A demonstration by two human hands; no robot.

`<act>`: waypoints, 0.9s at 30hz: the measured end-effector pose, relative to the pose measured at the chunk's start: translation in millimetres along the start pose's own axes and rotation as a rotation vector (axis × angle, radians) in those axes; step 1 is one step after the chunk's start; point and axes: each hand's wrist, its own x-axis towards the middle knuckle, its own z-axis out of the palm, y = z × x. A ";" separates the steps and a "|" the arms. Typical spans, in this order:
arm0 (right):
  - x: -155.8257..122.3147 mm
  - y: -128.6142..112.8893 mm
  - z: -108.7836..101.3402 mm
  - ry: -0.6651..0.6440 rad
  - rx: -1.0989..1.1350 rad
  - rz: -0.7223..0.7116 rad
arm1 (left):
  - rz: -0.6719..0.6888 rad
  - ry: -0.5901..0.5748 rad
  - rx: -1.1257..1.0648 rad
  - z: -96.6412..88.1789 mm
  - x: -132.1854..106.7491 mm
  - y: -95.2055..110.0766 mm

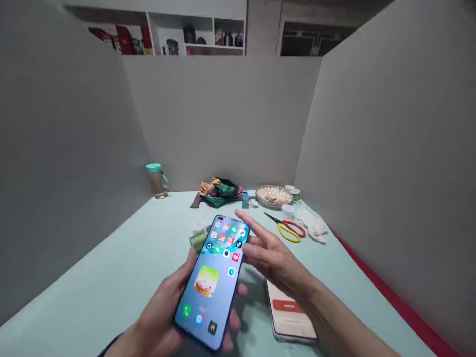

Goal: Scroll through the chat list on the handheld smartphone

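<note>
A smartphone [219,277] with a lit home screen of app icons lies tilted in my left hand [167,307]. The thumb runs along its left edge, and the fingertips come round from behind on the right. At the phone's upper right edge is my right hand [267,253]. Its index finger is stretched past the top corner, and the thumb tip is at the screen's edge; whether it touches the glass I cannot tell. A second phone [293,325], its screen lit with an orange bar, rests on the table, partly covered by my right forearm. A green thread spool [198,240] is partly hidden behind the held phone.
Scissors [288,229] with red and yellow handles and a white cloth [312,225] lie to the right. Farther back are a woven basket [274,204], a small white cup [287,212], a colourful fabric bundle [221,192] and a bottle [157,182]. Grey partitions [223,114] enclose the table.
</note>
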 end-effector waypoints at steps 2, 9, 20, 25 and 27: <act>-3.3 9.4 7.6 0.045 0.041 -0.005 | 0.041 0.014 0.008 -7.3 0.6 -3.0; -24.2 32.8 28.9 0.314 -0.649 -0.239 | 0.192 -0.012 -0.017 -22.3 -4.5 -8.0; -28.6 42.3 35.7 0.186 -1.329 -0.844 | 0.202 0.071 -0.151 -29.1 -4.8 -13.6; -29.0 41.7 35.6 0.168 -1.312 -0.907 | 0.179 0.061 -0.180 -26.9 -7.4 -12.0; -28.4 41.6 36.9 0.165 -1.357 -0.920 | 0.185 0.052 -0.186 -25.9 -7.8 -11.3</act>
